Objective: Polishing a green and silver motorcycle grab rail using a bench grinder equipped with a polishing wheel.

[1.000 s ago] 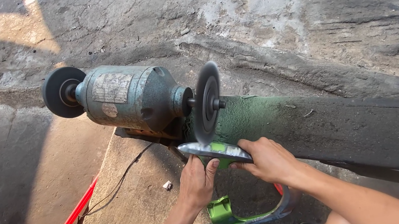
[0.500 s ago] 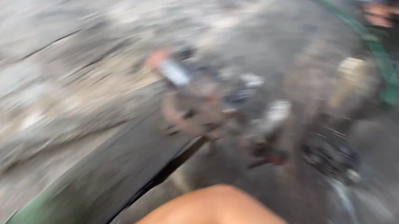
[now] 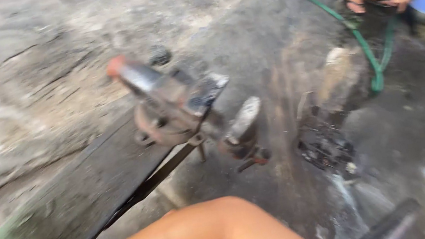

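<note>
Rusty bench vise (image 3: 176, 105), worn plank (image 3: 66, 199) — wet concrete ground (image 3: 278, 29), green hose (image 3: 366, 49)

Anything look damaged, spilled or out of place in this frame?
The vise at the bench end looks rusty and worn. A dark pile of debris lies on the wet floor, and a green hose snakes loose across it. Motion blur hides finer detail.

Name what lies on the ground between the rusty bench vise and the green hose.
In the head view, a dark patch of black debris lies on the stained concrete between the bench vise and the green hose; the picture is too blurred to tell more.
</note>
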